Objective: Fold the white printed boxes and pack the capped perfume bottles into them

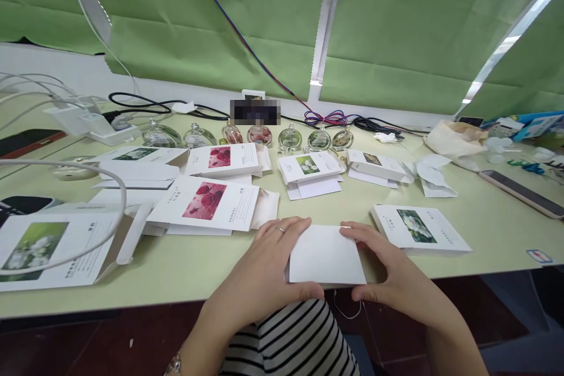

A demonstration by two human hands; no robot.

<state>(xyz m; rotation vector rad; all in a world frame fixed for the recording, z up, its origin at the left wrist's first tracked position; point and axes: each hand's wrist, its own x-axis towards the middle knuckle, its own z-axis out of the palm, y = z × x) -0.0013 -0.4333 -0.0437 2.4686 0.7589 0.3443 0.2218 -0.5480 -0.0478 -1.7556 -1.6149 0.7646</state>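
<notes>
A plain white piece of folded card (326, 255) lies at the table's front edge between my two hands. My left hand (273, 258) is closed on its left side, fingers at the far corner and thumb at the near edge. On the other side, my right hand (388, 273) grips it with fingertips at the far right corner and thumb near the front right corner. A white box with a white-flower picture (416, 226) lies just right of my right hand. Left of my left hand is an open white box with a rose picture (205, 202).
Several round glass perfume bottles (289, 138) stand in a row at the back. More opened boxes (308, 167) lie in front of them. A white cable (126, 194) loops over the left side. A phone (522, 192) and a cloth bag (458, 138) are at the right.
</notes>
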